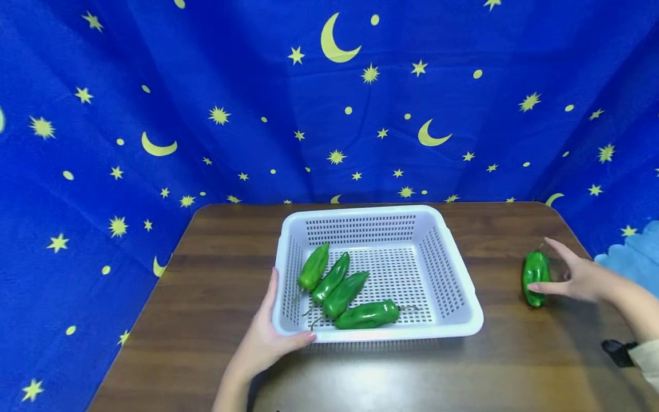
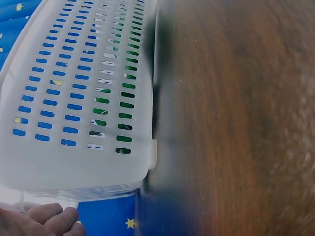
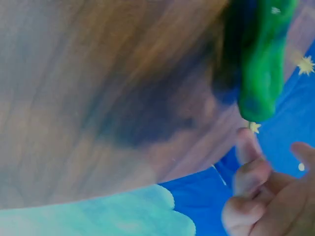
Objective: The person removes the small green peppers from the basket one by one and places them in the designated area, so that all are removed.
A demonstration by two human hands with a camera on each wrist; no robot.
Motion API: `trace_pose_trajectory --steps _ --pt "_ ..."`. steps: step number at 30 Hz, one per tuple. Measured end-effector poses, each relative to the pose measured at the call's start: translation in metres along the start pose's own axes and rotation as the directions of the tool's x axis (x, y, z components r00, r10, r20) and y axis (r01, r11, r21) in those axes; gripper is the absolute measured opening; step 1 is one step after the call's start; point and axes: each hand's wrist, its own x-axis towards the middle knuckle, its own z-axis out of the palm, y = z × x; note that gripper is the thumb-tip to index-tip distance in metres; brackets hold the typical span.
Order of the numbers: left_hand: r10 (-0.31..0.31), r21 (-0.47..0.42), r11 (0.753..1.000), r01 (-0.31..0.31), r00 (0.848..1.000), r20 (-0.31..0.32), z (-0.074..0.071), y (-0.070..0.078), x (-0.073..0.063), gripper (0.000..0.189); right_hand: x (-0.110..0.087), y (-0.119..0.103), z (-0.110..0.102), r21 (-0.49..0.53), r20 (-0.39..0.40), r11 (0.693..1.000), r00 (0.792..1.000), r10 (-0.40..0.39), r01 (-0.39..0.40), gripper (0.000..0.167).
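A white plastic basket (image 1: 381, 333) with slotted walls stands on the table; several green peppers (image 1: 366, 315) lie in its left part. My left hand (image 1: 265, 337) grips its near left corner, thumb on the front rim and index finger along the left side. In the left wrist view, curled fingers (image 2: 51, 219) show beside the basket wall (image 2: 74, 167). At the far right, another green pepper (image 1: 535, 277) lies on the table. Around it my right hand (image 1: 587, 277) is spread, thumb over its near part and index finger by the stem end. The right wrist view shows fingers (image 3: 251, 172) just off the pepper's tip.
The brown wooden table (image 1: 206, 309) ends at a blue curtain (image 1: 329, 114) with yellow moons and stars. A light blue cloud-shaped piece (image 1: 635, 254) sits beyond the right edge. A small black object (image 1: 618, 352) is next to the right sleeve (image 1: 646, 360).
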Motion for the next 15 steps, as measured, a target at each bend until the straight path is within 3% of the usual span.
trace_pose_trajectory --steps 7,15 --pt "-0.023 0.003 1.0 0.023 1.0 0.014 -0.001 0.003 0.002 0.131 0.003 -0.037 -0.022 -0.006 -0.13 1.0 0.992 -0.007 0.006 0.118" --pt "-0.021 -0.01 1.0 0.021 1.0 0.002 -0.001 0.003 0.003 0.133 0.01 -0.119 -0.055 0.017 -0.193 0.99 0.972 -0.132 0.138 0.109"
